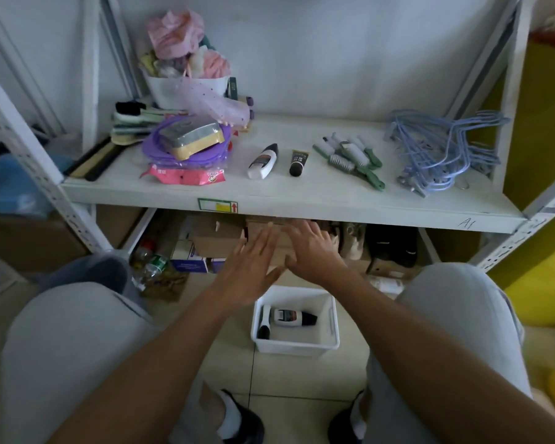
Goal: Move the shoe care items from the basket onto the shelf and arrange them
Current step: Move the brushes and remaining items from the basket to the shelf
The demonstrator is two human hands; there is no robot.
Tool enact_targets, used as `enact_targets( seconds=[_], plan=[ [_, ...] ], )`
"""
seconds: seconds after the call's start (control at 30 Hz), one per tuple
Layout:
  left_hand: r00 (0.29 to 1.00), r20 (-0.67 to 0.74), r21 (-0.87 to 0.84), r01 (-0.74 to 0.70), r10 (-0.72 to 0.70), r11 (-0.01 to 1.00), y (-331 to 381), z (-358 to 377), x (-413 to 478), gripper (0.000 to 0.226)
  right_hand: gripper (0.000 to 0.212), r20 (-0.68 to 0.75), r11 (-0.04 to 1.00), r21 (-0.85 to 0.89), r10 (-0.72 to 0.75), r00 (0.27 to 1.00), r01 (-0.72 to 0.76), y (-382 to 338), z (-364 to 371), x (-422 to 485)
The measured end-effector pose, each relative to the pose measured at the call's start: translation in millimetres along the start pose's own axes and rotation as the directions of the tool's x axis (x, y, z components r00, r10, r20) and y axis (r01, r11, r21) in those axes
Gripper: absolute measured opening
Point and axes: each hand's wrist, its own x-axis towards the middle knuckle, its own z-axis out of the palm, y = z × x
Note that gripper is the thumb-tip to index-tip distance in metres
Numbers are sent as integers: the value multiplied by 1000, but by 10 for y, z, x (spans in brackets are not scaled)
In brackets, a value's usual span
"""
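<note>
A white basket stands on the floor between my knees, holding a white bottle with a black cap and a second bottle on its left. On the white shelf lie a white shoe-care bottle, a black tube and several green-handled brushes. My left hand and my right hand hover above the basket, just below the shelf's front edge. Both have their fingers spread and hold nothing.
The shelf's left side carries a purple bag with a sponge box, a pink packet and a white tub of cloths. Blue hangers lie at its right. Cardboard boxes, shoes and bottles sit underneath.
</note>
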Motion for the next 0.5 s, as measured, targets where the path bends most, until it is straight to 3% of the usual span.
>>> enact_targets(
  seconds=[0.17,0.33,0.5],
  plan=[
    [994,86,56,65,-70,996,-145,288,-20,81,55,164,997,-67,-32,986,44,24,544,21],
    [961,263,129,60,-92,990,-315,654,56,85,55,466,996,-85,68,882,-32,305,1418,7],
    [972,215,141,70,-99,988,-292,870,189,84,52,589,992,-33,120,799,-125,615,2352,16]
  ],
)
